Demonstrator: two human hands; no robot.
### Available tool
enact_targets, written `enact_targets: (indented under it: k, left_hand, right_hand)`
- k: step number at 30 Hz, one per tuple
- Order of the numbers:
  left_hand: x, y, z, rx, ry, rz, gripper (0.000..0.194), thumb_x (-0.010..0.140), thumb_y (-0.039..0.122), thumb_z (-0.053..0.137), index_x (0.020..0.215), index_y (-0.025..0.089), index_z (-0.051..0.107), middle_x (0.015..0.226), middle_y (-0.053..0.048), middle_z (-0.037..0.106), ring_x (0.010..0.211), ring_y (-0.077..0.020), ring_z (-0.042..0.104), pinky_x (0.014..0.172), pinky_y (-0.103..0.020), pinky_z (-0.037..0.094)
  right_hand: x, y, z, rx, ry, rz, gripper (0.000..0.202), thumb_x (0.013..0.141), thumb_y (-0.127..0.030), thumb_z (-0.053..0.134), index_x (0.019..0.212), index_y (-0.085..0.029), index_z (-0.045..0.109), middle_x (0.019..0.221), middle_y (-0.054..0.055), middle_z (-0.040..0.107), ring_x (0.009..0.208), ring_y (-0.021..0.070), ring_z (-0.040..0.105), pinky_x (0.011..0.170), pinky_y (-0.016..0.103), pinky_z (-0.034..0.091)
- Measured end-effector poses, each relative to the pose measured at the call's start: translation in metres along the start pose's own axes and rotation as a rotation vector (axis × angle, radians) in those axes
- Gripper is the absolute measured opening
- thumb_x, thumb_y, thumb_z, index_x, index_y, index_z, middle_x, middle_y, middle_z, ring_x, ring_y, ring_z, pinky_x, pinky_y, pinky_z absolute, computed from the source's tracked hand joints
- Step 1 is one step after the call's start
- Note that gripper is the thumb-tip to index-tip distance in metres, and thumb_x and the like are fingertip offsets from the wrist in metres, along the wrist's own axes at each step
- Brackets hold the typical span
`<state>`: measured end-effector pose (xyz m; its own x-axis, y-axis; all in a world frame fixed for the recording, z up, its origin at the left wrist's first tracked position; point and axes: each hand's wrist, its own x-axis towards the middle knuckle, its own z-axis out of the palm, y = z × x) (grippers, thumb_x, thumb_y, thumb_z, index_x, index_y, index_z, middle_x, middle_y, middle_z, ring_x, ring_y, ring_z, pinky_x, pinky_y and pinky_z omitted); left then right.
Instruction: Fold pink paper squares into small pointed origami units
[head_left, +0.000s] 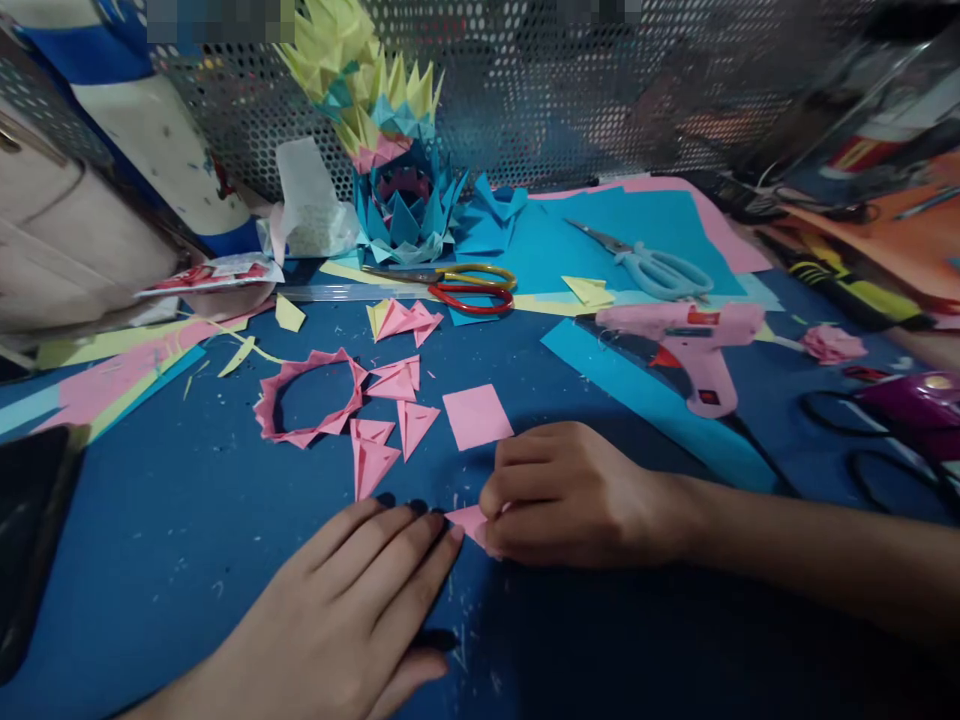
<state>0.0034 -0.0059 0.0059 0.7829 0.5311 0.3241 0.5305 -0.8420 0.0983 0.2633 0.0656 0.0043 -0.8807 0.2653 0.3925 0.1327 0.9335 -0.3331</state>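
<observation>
Here's your right hand [577, 495], closed on the pink paper [468, 520]; your left hand [356, 590] lies open, flat. The paper sits between them, its tip toward your left fingers (your right covers more of it).

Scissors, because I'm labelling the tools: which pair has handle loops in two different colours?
The scissors with one yellow and one red loop, farther left in the picture; the light-blue-handled pair has both loops the same colour.
</observation>
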Motion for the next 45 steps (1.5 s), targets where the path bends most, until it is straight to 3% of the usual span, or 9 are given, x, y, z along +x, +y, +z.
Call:
enact_targets:
  k: [11,18,24,28,45]
  left_hand:
    - [0.006,0.001,-0.008,0.037,-0.048,-0.01,0.046,0.11,0.042,0.032,0.128,0.015,0.064,0.117,-0.004,0.071,0.107,-0.0206,0.058,0.099,-0.034,0.035]
    - [0.005,0.0,-0.006,0.038,-0.063,-0.023,0.047,0.109,0.044,0.032,0.131,0.015,0.063,0.118,-0.004,0.07,0.107,-0.0216,0.057,0.098,-0.035,0.035]
    - [0.0,0.003,0.0,0.008,-0.079,-0.051,0.048,0.109,0.043,0.031,0.139,0.014,0.055,0.127,-0.005,0.065,0.113,-0.0235,0.054,0.101,-0.038,0.032]
    - [-0.005,0.005,0.005,-0.016,-0.09,-0.071,0.049,0.11,0.043,0.029,0.143,0.014,0.049,0.131,-0.006,0.062,0.117,-0.0252,0.051,0.104,-0.041,0.03]
    - [-0.001,0.004,0.0,0.022,-0.082,-0.051,0.046,0.11,0.04,0.03,0.138,0.013,0.055,0.127,-0.007,0.063,0.114,-0.025,0.053,0.101,-0.04,0.034]
  right_hand:
    - [-0.001,0.0,0.001,-0.048,0.008,-0.01,0.019,0.098,-0.025,0.059,0.082,-0.019,0.066,0.089,-0.002,0.07,0.071,0.0107,0.05,0.063,0.028,0.036]
    - [0.003,0.007,-0.011,0.096,-0.107,-0.005,0.011,0.095,-0.028,0.065,0.091,-0.018,0.068,0.097,0.0,0.071,0.08,0.0106,0.058,0.068,0.025,0.041]
    - [0.001,0.009,-0.008,0.094,-0.031,-0.078,0.013,0.093,-0.027,0.068,0.085,-0.018,0.069,0.091,-0.001,0.073,0.078,0.0116,0.059,0.068,0.026,0.043]
    - [0.002,0.009,-0.007,0.071,-0.044,-0.097,0.014,0.095,-0.027,0.065,0.085,-0.018,0.069,0.09,-0.001,0.073,0.078,0.0116,0.059,0.068,0.026,0.044]
    - [0.004,0.01,-0.011,0.057,-0.084,-0.151,0.013,0.097,-0.025,0.061,0.087,-0.018,0.066,0.09,0.0,0.071,0.079,0.0116,0.058,0.069,0.026,0.042]
